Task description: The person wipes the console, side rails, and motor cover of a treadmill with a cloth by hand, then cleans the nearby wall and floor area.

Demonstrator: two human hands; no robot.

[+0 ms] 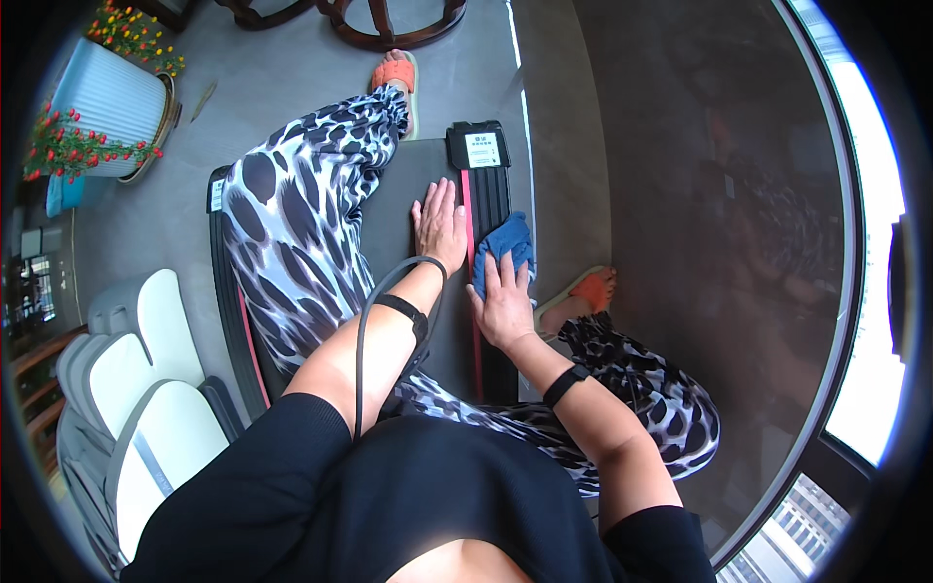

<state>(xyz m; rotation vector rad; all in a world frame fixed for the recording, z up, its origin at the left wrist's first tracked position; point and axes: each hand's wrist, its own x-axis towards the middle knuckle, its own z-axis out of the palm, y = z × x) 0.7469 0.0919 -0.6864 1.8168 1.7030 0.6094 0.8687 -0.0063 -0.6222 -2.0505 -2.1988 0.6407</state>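
I sit low astride a treadmill-like machine with a dark flat belt (412, 191), black ribbed side rails and red edge lines. My left hand (440, 227) lies flat on the belt beside the right rail, fingers pointing forward, holding nothing. A crumpled blue cloth (504, 248) covers part of the right side rail (490, 195). My right hand (504, 302) presses on its near part, fingers spread over it. The black end cap (477, 146) at the rail's far end bears a white printed label. A dark cable loops by my left forearm.
Stacked white and grey chairs or seats (171, 430) stand at the lower left. A ribbed light-blue planter (116, 106) with red and yellow berries is at the upper left. Round wooden furniture bases (393, 36) are at the top. A dark glossy panel (700, 189) and window lie to the right.
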